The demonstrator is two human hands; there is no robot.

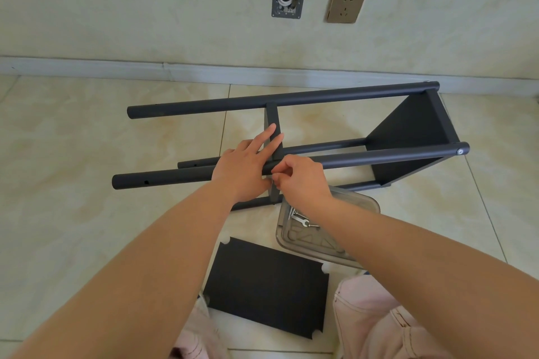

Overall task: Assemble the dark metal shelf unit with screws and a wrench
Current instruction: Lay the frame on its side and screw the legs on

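While the shelf unit (291, 137) lies on its side on the floor tiles, the person works at its middle, and the job looks partway done. One end shelf (408, 131), well off to the right of both hands, already sits between the posts, and a silver screw head (460, 151) shows in the end of the near post (379, 156) there. A second shelf panel (272, 122) stands on edge between the posts just beyond the hands.

The left hand (248, 166) lies over the near post with its fingers straight and flat against that middle panel, steadying it. Touching it on the right, the right hand (300, 178) has its fingers curled in a pinch at the joint of post and panel; what it pinches is hidden, though a screw being started by hand seems likely.

Left of the left hand, empty holes (145, 182) in the near post suggest a further shelf is still to go in. That is probably the loose dark panel (265, 285) lying below the forearms. Under the right wrist, a clear plastic tray (364, 207) holds a small wrench (300, 218) and other hardware, so tightening appears still to come.
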